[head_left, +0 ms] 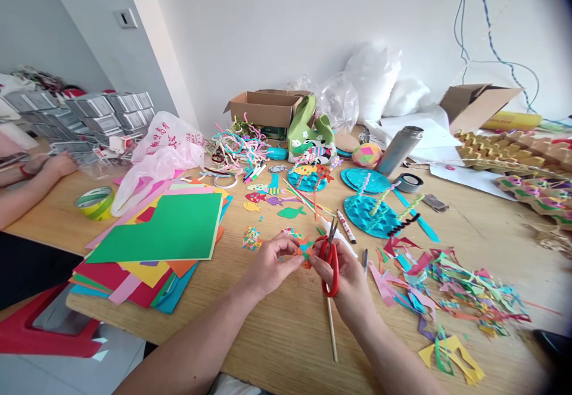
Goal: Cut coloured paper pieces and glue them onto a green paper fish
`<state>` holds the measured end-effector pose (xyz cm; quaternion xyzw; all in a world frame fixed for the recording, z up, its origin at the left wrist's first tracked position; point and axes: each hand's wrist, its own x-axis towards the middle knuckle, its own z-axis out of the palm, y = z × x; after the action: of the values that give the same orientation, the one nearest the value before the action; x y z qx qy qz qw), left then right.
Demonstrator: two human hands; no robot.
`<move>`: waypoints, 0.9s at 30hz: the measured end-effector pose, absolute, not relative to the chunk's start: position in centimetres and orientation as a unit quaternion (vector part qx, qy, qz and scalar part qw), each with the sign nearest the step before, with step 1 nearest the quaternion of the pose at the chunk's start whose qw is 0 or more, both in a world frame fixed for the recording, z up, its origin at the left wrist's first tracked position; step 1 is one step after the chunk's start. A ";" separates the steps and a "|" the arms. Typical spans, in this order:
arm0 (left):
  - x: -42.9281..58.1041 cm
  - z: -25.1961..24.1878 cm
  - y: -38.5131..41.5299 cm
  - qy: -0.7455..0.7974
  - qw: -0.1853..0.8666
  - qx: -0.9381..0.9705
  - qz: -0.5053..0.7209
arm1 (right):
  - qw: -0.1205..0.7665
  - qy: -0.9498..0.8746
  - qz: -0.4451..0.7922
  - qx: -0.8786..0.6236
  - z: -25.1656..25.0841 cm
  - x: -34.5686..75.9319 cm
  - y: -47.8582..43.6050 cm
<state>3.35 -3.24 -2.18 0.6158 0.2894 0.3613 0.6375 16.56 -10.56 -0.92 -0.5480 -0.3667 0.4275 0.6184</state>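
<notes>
Between my two hands is a small orange paper cutout (305,253) with blue and green patches, pinched by the fingertips. My left hand (277,263) grips its left side with thumb and fingers. Red-handled scissors (329,259) lie in my right hand (346,276), blades pointing up and away, while that hand's thumb and finger touch the cutout's right side. Just beyond my hands lie paper fish, among them a green one (292,211) and a yellow one (251,207). Small confetti dots (252,238) sit left of my left hand. A thin wooden stick (332,329) lies below my right hand.
Stacked coloured paper (156,228) and green tape (95,202) are on the left. Paper scraps (447,294) spread on the right. Blue paper discs (370,213), a metal flask (404,148) and a cardboard box (263,108) stand farther back. Another person's hand (60,165) rests far left.
</notes>
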 end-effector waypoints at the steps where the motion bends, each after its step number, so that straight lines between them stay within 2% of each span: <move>1: 3.4 -2.2 -3.2 0.290 0.641 0.612 0.362 | 0.617 -0.368 0.427 -0.549 -0.9 16.6 -10.6; 13: 3.3 -1.4 -3.2 0.316 0.686 0.543 0.366 | 0.605 -0.381 0.431 -0.551 -1.0 16.5 -10.6; 19: 2.9 -1.3 -3.0 0.312 0.678 0.579 0.330 | 0.625 -0.354 0.409 -0.563 -1.0 17.0 -10.6; 27: 2.9 -2.1 -2.4 0.337 0.667 0.575 0.333 | 0.598 -0.368 0.429 -0.568 -0.9 16.7 -10.4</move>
<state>2.90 -2.39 -2.10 0.5747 0.3372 0.3333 0.6670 16.66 -10.40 -0.90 -0.5680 -0.3682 0.4288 0.5983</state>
